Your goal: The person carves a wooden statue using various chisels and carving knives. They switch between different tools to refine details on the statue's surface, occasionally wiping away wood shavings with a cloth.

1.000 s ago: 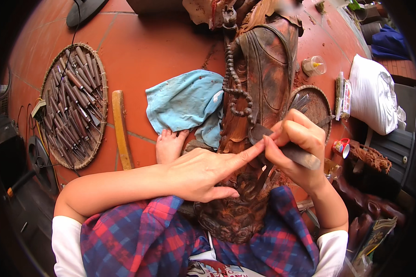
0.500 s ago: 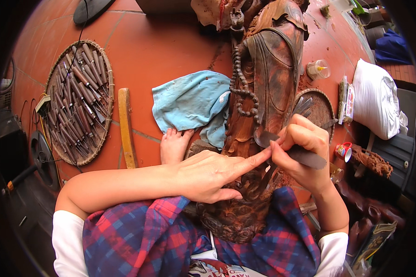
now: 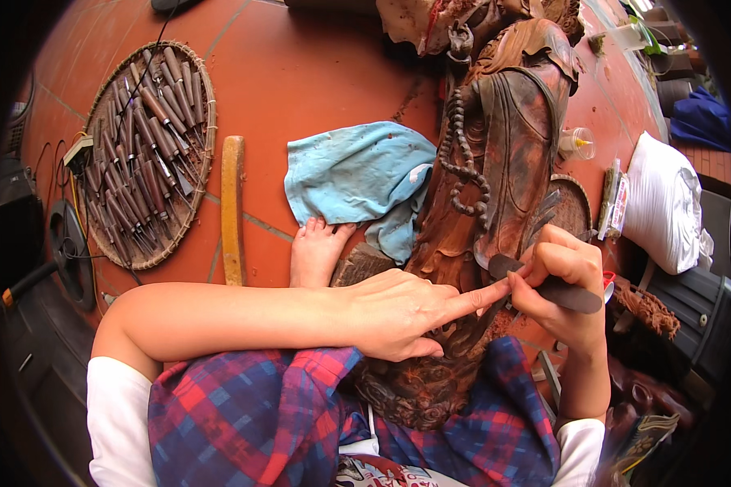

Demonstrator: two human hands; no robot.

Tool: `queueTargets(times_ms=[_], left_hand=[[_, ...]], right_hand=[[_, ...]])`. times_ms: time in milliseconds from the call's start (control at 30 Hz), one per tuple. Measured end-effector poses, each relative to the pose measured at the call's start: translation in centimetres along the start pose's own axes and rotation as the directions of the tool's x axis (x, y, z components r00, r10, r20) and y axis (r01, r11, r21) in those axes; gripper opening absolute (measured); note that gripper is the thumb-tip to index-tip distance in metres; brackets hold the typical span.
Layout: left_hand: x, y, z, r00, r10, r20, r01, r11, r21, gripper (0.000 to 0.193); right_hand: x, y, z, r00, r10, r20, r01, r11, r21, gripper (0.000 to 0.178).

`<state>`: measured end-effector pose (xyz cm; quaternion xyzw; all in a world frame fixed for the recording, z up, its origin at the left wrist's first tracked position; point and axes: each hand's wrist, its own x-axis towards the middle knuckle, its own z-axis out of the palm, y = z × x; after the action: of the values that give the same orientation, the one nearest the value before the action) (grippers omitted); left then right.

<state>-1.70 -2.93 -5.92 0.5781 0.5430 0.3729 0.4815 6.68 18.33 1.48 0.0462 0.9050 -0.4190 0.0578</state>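
A dark carved wooden statue (image 3: 521, 138) with draped folds and a string of beads leans away from me, its base (image 3: 414, 391) between my knees. My right hand (image 3: 567, 264) pinches a bent strip of dark grey sandpaper (image 3: 573, 297) above the statue's lower part. One end of the strip curls up beyond my fingertips. My left hand (image 3: 402, 315) reaches across, palm down, with the index finger stretched out to the right thumb and the strip's edge. Its thumb stands apart; the other fingers are mostly hidden beneath.
To the left, a round woven tray (image 3: 211, 134) holds several wooden-handled chisels. A yellowish wooden bar (image 3: 232, 211) and a light blue cloth (image 3: 357, 174) lie on the tiled floor. Right of the statue are another woven tray (image 3: 577, 195), a small jar (image 3: 577, 144) and a white sack (image 3: 659, 203).
The view has shifted, so the surroundings sit differently in the picture. Both hands keep nearly the same pose at the sandpaper, the left index finger still stretched toward it.
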Motion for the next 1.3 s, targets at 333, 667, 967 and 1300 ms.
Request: queueTargets(times_ms=[333, 667, 967, 1300], left_hand=[[0.1, -0.6, -0.1, 0.985, 0.035, -0.172, -0.035, 0.999, 0.000, 0.103], [0.4, -0.6, -0.7, 0.982, 0.014, -0.187, 0.027, 0.976, 0.215, 0.099], [1.0, 0.1, -1.7, 0.989, -0.092, -0.112, 0.112, 0.975, 0.189, 0.098], [1.1, -0.4, -1.4, 0.992, 0.014, -0.124, 0.001, 0.994, 0.114, 0.086]], right_hand=[[0.5, 0.8, 0.8, 0.981, -0.072, -0.181, 0.070, 0.997, -0.020, 0.026], [-0.2, 2.6, 2.0, 0.954, -0.112, -0.280, 0.138, 0.988, 0.075, 0.023], [-0.7, 2.8, 1.6, 0.955, -0.063, -0.289, 0.106, 0.985, 0.137, 0.023], [-2.0, 3.1, 1.1, 0.959, -0.007, -0.283, 0.068, 0.976, 0.205, 0.023]])
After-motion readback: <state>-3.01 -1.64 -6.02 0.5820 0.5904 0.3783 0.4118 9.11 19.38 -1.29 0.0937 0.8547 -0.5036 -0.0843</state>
